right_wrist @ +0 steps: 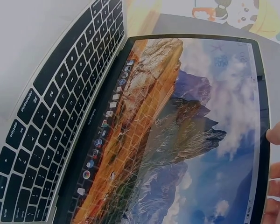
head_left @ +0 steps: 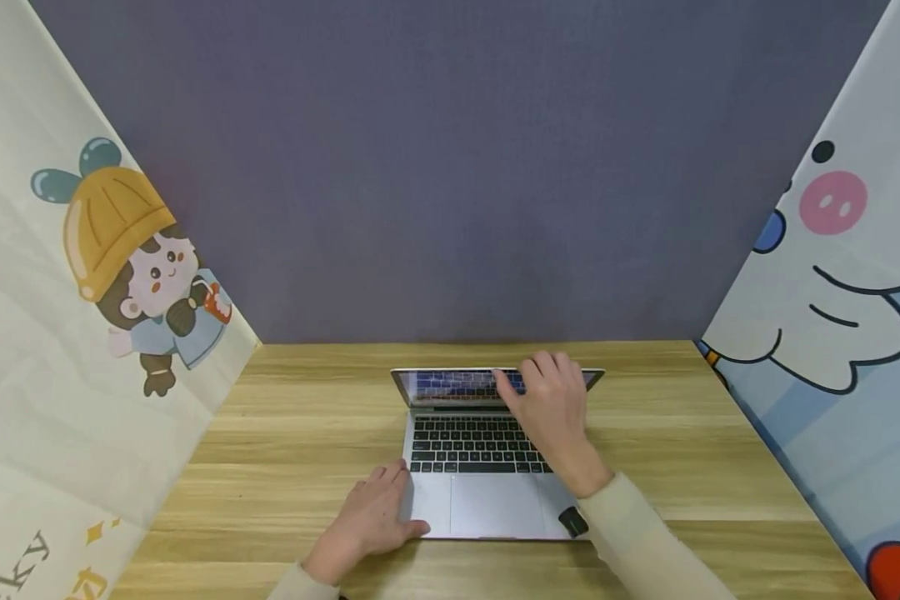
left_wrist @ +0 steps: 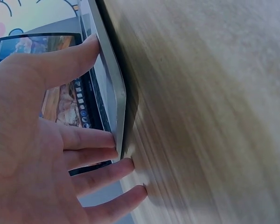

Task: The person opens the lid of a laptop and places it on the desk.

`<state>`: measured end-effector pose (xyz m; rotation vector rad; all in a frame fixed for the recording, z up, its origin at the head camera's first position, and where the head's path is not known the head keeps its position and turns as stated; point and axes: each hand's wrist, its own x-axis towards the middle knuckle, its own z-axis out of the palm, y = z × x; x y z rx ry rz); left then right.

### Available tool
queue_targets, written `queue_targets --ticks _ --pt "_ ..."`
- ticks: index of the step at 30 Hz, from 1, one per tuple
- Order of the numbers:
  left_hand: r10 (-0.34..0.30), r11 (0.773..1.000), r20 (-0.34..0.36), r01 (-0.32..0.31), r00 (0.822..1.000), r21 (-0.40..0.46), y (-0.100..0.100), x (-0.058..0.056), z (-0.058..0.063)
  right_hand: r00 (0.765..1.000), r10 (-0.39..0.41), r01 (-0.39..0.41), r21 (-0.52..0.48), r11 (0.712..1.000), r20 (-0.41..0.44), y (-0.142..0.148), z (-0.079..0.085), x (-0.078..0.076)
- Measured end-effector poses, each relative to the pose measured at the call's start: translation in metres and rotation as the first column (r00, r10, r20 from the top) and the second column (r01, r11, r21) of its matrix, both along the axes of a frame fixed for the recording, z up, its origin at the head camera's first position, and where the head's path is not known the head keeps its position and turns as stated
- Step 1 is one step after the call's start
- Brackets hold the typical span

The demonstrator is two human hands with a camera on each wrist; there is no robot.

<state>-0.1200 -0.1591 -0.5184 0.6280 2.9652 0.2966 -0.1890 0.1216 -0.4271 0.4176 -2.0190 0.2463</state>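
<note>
A silver laptop with black keys stands on the wooden table, its lid raised. On its lit screen is a mountain picture with a row of icons. My right hand grips the lid's upper edge right of centre, thumb on the front bezel and the other fingers partly hidden behind it. At the base's left front corner rests my left hand. Its thumb lies on top of the base, while the nearly straight fingers reach along the side edge and the tabletop.
The wooden table extends around the laptop to a dark grey wall behind. Cartoon-printed white panels flank it, left and right. A small black piece sits by the right sleeve, over the laptop's front corner.
</note>
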Motion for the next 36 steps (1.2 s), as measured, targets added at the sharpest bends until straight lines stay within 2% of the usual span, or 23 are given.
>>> queue_targets --ticks 17,28,36 --pt "0.007 1.000 0.013 -0.008 1.000 0.029 -0.001 0.001 0.001 0.999 -0.009 0.009 -0.001 1.000 0.045 0.003 0.009 -0.023" --pt "0.026 0.998 0.050 -0.028 0.998 0.055 0.000 0.002 0.000 0.999 -0.028 0.028 0.000 1.000 0.037 0.003 0.012 -0.043" --pt "0.029 0.999 0.051 -0.032 0.998 0.042 -0.001 0.001 0.000 0.994 -0.065 0.064 0.016 0.998 0.089 0.002 0.016 -0.058"
